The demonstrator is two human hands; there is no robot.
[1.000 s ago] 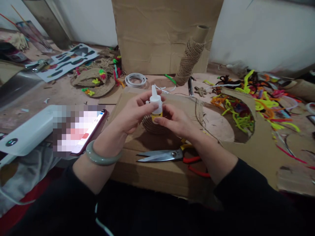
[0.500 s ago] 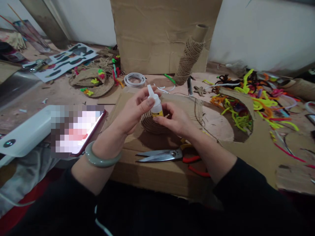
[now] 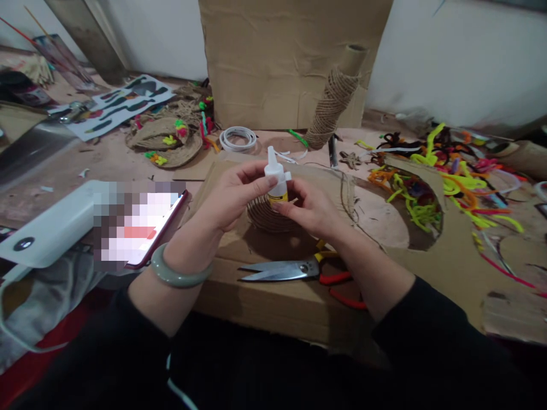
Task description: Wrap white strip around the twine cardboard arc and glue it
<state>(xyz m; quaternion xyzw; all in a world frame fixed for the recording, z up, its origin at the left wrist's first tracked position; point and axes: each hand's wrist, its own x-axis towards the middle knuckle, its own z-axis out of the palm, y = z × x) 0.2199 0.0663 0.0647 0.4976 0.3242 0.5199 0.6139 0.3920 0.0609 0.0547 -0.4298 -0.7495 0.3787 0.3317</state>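
A small white glue bottle [image 3: 277, 183] with a yellow label and pointed nozzle stands nearly upright between both hands. My left hand [image 3: 233, 196] is closed on its upper part, thumb across the front. From the other side, my right hand [image 3: 314, 209] pinches the lower part, thumb by the label; some fingers are hidden. A small white piece shows beside the bottle near my right fingertips; I cannot tell whether it is attached. Just below lies a coiled twine piece [image 3: 267, 220], partly covered by my hands. Scissors [image 3: 284, 270] with red and yellow handles rest on the cardboard [image 3: 256, 293] nearer me.
A phone [image 3: 147, 228] and a white device [image 3: 55, 225] lie left. Behind are a white tape roll [image 3: 238, 139], a twine-wrapped tube [image 3: 333, 105] and a decorated twine piece [image 3: 188, 149]. Colourful pipe cleaners [image 3: 461, 181] are heaped right, beside cut-out cardboard [image 3: 459, 250].
The glue bottle has gone from tilted to nearly upright, and slightly right in view. Both hands still hold it. The whole scene has shifted slightly right.
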